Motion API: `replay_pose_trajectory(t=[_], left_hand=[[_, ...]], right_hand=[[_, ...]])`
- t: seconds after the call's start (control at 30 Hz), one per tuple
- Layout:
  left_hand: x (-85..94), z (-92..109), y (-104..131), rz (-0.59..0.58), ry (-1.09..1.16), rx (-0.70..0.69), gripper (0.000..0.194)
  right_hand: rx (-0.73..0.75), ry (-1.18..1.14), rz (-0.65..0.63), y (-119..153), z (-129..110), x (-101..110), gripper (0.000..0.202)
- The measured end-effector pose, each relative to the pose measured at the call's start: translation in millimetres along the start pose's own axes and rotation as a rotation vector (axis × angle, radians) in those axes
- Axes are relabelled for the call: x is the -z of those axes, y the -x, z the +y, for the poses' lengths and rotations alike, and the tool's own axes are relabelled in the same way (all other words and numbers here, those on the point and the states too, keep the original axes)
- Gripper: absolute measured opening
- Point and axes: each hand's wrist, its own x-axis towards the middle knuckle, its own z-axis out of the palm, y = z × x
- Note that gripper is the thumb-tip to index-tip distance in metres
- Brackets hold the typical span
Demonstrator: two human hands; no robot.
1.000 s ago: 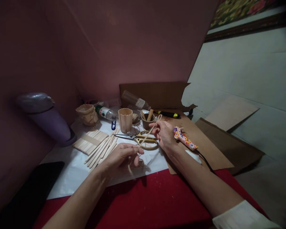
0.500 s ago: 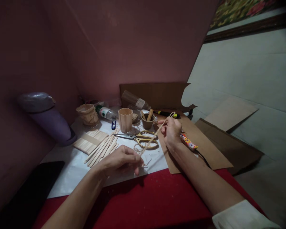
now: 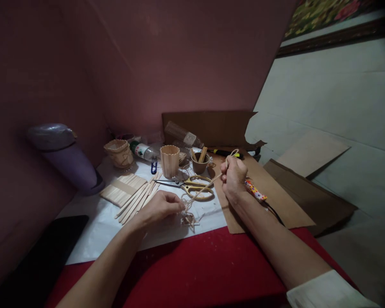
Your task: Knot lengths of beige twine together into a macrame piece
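Note:
My right hand (image 3: pixel 233 176) is closed in a fist around a length of pale twine (image 3: pixel 212 182), and a loop of it sticks up above the fingers. The twine runs down and left, over the gold-handled scissors (image 3: pixel 197 188), to a loose tangle by my left hand (image 3: pixel 163 208). That hand's thumb and fingers are pinched together at the tangle, with strands at the fingertips. The scissors lie on white paper, blades pointing left. Left of them are loose craft sticks (image 3: pixel 136 203) and a banded stack of craft sticks (image 3: pixel 123 188).
A stick-covered cup (image 3: pixel 170 161) stands behind the scissors, beside a small pot (image 3: pixel 199 163) holding sticks. Plastic bottles (image 3: pixel 144 150) and a decorated cup (image 3: pixel 118 154) sit farther back. Cardboard (image 3: pixel 269 201) lies under my right arm; a purple tumbler (image 3: pixel 70 167) leans at left.
My left hand has shifted up and left, uncovering the tangle of twine. My right hand has closed more tightly into a fist around the twine.

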Motion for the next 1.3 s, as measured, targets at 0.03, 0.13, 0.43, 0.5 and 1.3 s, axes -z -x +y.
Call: replay_pose_trajectory(t=[0.03,0.13,0.43,0.5,1.3], left_hand=[[-0.5,0.7,-0.5,0.061,-0.005,-0.016,0.009],[-2.6,2.8,-1.6,0.168,0.008,-0.051,0.006],[-1.4,1.2,-2.9,0.156,0.065,-0.078,0.004],[-1.0,0.6,-2.9,0.123,0.091,-0.075,0.012],[-12.4,2.3,-0.8,0.253,0.227,-0.316,0.021]], right_hand=[[0.005,0.007,-0.011,-0.1,0.8,0.4,0.016],[0.079,0.002,-0.031,-1.8,4.8,1.3,0.015],[0.078,0.049,-0.05,-5.3,12.2,1.2,0.017],[0.073,0.112,-0.033,-4.8,11.5,2.3,0.015],[-0.212,0.165,-0.701,64.7,25.0,-16.4,0.019]])
